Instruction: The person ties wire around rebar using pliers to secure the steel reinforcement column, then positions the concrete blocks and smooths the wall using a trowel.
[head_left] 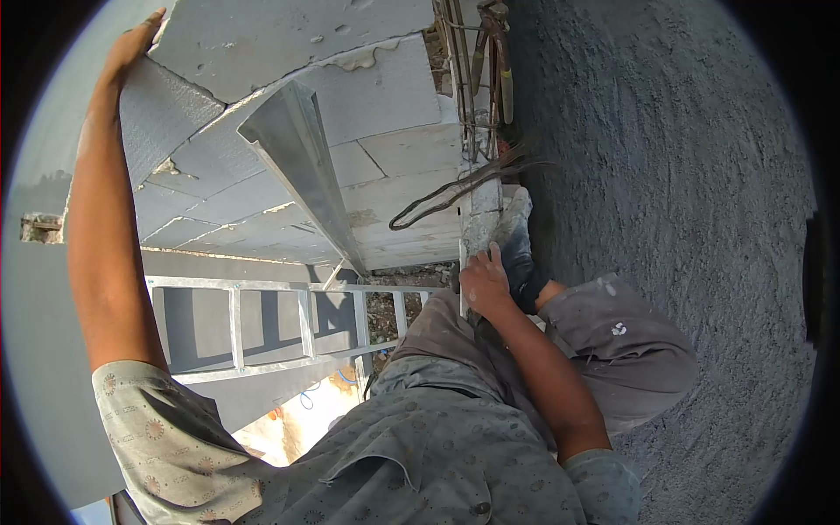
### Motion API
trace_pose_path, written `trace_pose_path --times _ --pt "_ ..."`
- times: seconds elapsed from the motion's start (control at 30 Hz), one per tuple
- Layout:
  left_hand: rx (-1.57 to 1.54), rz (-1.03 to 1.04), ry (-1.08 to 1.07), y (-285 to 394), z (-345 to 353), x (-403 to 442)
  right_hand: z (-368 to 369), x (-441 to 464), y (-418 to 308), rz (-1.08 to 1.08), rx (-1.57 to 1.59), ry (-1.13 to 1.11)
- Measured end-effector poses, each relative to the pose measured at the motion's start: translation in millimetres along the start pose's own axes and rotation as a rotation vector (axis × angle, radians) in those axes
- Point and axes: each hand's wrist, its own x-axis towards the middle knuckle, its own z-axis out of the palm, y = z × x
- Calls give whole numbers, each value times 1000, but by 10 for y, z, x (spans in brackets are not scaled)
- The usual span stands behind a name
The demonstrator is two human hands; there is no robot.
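My left hand (136, 45) reaches far up at the upper left. Its fingers look stretched out along the edge of a large grey wall block (254, 39), and they are partly hidden. Close to my knee, my right hand (484, 278) is closed over the edge of a narrow concrete ledge (480, 229). Its fingertips are partly out of sight. Ahead of that hand, a bent loop of dark wire (437, 203) sticks out over the ledge. Beyond it, pincers (500, 61) with yellowish handles hang beside upright rusty steel bars (457, 66).
A metal channel (306, 166) slants down along the block wall (389, 157). Below me to the left lies an aluminium ladder (234, 328). Rough grey plaster (665, 157) rises close on the right. My bent leg (612, 350) and foot rest by the ledge.
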Motion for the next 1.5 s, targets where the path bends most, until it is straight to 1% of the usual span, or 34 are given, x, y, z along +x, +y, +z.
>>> trace_pose_path --times 0.17,0.27,0.37,0.47,0.5,0.53,0.57,0.6,0.63,0.67,0.73,0.77,0.8,0.83,0.9,0.93,0.97,1.03,1.13,1.23,1.3,1.37,1.43,1.47,1.5 --pt "-5 30 2 84 16 -37 -36 16 130 -38 116 -125" --pt "-21 45 1 81 37 -36 -219 21 48 9 416 -113" --pt "-35 57 9 62 19 -22 -327 161 -140 117 863 -149" --pt "-75 82 16 -20 23 3 -457 235 -265 44 998 -58" --pt "-106 103 18 -77 56 17 -406 251 -227 45 925 66" --pt "41 10 20 270 -31 -294 -315 284 -189 44 849 189" --pt "-17 5 4 234 -33 -278 -246 321 -113 40 769 317" --pt "-78 3 1 128 41 -237 -340 345 35 109 679 304" --pt "-143 7 11 86 77 -174 -346 367 190 214 547 371" --pt "-180 14 29 238 56 -299 -299 403 341 318 416 449" --pt "-229 -14 76 359 75 -490 -260 435 540 455 289 472" --pt "-239 -50 91 360 90 -499 -298 417 580 465 236 472" --pt "-183 -82 92 454 41 -569 -334 420 614 478 187 466" --pt "-125 -118 86 535 7 -633 -363 447 647 585 312 425" --pt "-124 -123 96 510 36 -620 -368 512 758 784 569 315" --pt "-123 -130 77 611 -18 -702 -285 541 865 805 672 306" --pt "-90 -143 106 711 -53 -795 -211 584 993 821 776 294" --pt "-63 -180 68 789 -94 -845 -169 577 1136 830 885 255" --pt "-3 -217 71 868 -142 -918 -134 660 1219 831 858 239" --pt "7 -217 59 886 -141 -918 155 785 1411 875 885 392" --pt "18 -203 67 917 -168 -965 296 866 1650 823 1096 428" --pt "18 -212 80 909 -162 -974 290 877 1669 855 1120 483" --pt "13 -206 89 906 -165 -997 -54 697 1436 748 1307 512" --pt "19 -219 102 896 -167 -1000 28 787 1438 711 1299 566" --pt "22 -223 110 912 -156 -992 312 859 1578 684 1292 626"
